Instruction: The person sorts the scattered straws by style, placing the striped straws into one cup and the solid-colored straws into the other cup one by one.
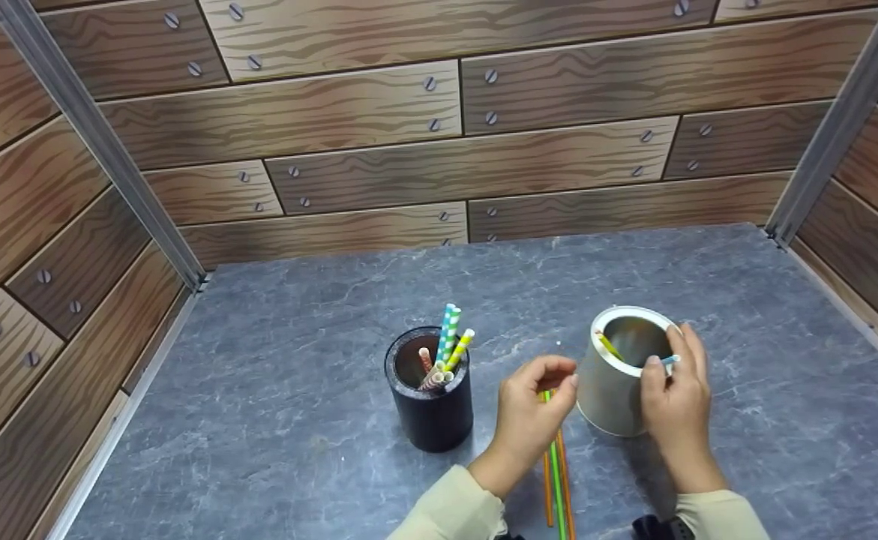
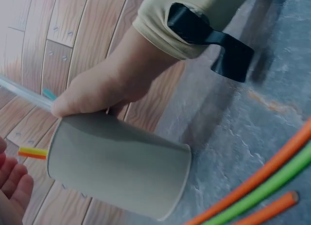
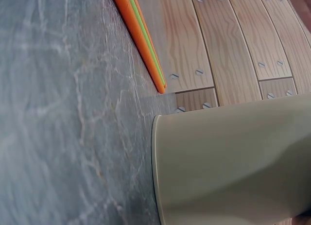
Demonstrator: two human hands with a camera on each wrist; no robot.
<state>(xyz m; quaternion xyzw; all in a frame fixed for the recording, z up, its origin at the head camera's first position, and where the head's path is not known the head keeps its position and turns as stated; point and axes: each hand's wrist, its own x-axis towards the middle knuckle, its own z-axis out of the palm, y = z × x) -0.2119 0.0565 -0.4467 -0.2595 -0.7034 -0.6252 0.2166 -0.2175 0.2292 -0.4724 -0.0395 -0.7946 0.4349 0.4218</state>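
Observation:
My right hand (image 1: 675, 397) grips the rim of a beige can (image 1: 611, 397) that stands upright, thumb at the front and fingers at the right side. A light-blue straw (image 1: 669, 360) leans on the rim between thumb and fingers. Inside the can, a yellow straw (image 1: 609, 345) leans left; in the left wrist view the yellow straw (image 2: 33, 152) sticks out past the rim. My left hand (image 1: 532, 405) hovers just left of the can, fingers loosely curled, thumb and index tips near each other with nothing visible between them. Orange and green straws (image 1: 556, 480) lie below it.
Left of the hands stands a black cup (image 1: 433, 420) with several striped paper straws (image 1: 450, 337) in it. The grey marbled table (image 1: 274, 390) ends at wood-patterned walls (image 1: 379, 105) at the back and sides.

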